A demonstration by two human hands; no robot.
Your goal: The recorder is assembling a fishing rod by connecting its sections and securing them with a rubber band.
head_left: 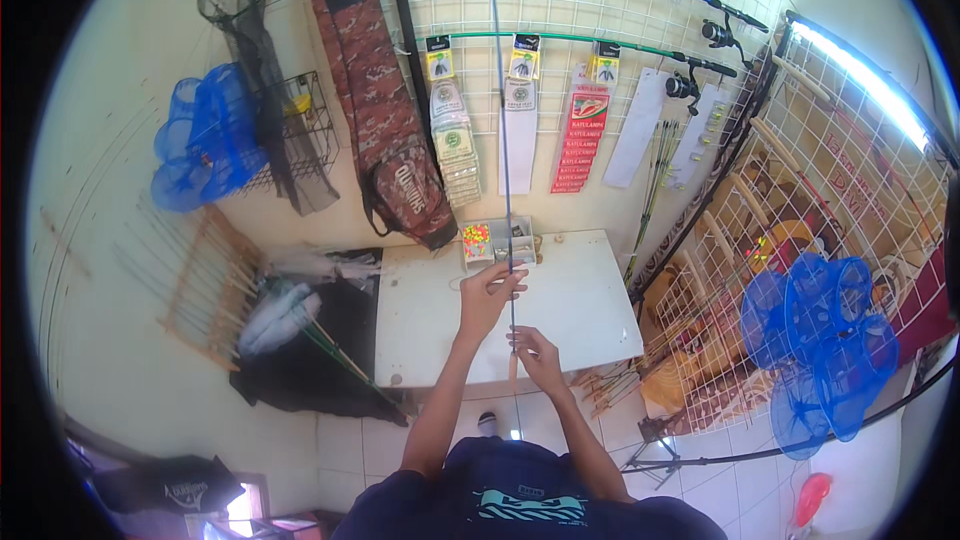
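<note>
A long thin dark fishing rod (508, 180) stands nearly upright in front of me, reaching past the top of the view. Its short orange-brown handle (513, 367) shows below my hands, over the table's near edge. My left hand (488, 298) is closed in a pinch round the rod, above the table. Lower down and to the right, my right hand (538, 358) has its thumb and fingers closed on the rod just above the handle. A divided white box (525, 252) with bright small beads and other small parts sits behind my left hand.
A white table (590, 310) stands below my hands. Behind it, a white wire grid (580, 0) carries rods with reels, packets and a camouflage rod bag (365, 90). Blue mesh nets (825, 330) hang at right, others at left (205, 135). A tripod (655, 450) stands lower right.
</note>
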